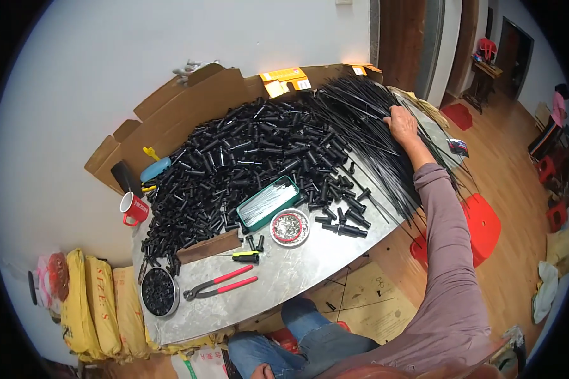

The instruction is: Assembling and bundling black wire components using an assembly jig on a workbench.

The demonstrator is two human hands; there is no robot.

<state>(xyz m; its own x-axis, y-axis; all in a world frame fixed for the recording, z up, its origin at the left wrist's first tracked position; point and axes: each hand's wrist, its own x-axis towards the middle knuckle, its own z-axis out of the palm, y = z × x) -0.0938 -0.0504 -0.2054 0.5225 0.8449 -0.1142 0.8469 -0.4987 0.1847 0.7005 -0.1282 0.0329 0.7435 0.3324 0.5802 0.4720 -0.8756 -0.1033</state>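
Note:
My right hand (403,125) reaches out over the far right of the metal table (297,271), its fingers curled into a fanned bundle of long thin black rods (373,139). Left of the rods lies a big heap of short black plastic tubes (246,158). Only a small part of my left hand (263,372) shows at the lower edge, down by my knee in blue jeans; its fingers are hidden.
A green tray of thin white pins (267,202), a round dish of small metal bits (289,227), red-handled pliers (221,284), a tin of black parts (159,292) and a red mug (134,208) sit on the table. Cardboard (171,120) lines the back. Red stools (483,221) stand right; yellow sacks (95,303) lie left.

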